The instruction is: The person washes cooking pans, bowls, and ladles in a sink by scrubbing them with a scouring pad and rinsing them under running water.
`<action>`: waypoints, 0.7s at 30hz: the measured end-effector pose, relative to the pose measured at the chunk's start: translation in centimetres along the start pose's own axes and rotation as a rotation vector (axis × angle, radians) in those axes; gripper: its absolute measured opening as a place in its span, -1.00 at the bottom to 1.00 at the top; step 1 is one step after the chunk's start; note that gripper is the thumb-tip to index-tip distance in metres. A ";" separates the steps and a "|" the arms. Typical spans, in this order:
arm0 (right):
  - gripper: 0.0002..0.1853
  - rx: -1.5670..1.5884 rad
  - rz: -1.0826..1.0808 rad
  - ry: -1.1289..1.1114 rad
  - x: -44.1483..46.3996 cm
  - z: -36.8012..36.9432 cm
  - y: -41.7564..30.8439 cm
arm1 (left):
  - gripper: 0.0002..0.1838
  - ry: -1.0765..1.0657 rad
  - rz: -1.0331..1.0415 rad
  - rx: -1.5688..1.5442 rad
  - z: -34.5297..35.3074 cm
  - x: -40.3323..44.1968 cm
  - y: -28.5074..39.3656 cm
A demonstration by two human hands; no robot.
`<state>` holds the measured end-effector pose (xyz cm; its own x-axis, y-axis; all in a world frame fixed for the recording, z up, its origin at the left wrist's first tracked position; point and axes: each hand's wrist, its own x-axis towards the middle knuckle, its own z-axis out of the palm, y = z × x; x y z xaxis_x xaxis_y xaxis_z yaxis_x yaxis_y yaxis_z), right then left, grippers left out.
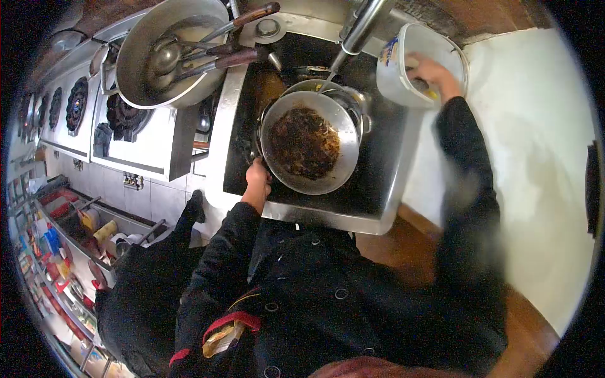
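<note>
A round metal pan, its bottom covered with dark brown scorched residue, sits over the black stove top. My left hand is closed at the pan's near-left side, where a dark handle shows. Inside a white plastic bucket at the upper right is my right hand, with its fingers curled downward. Something small and yellow shows below those fingers, but what they grip is hidden. Behind the pan, a metal spout slants down toward a partly covered vessel.
A large pot with several ladles, some wooden-handled, stands at the upper left. Beyond it are gas burners. Another person's dark sleeve reaches in at lower left, near a cart of supplies. A white surface lies right.
</note>
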<state>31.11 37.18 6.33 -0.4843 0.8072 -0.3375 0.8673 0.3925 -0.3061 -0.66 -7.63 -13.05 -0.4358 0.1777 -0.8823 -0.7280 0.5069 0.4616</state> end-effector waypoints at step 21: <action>-0.45 0.886 0.071 0.096 -3.0 23.2 -15.7 | -0.51 -0.045 0.193 -0.072 2.5 -1.4 2.4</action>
<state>16.26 18.36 -8.49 -0.3863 0.8657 -0.3182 0.4693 -0.1126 -0.8759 -0.50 -4.57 -10.91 -0.5477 0.3040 -0.7795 -0.6700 0.3986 0.6263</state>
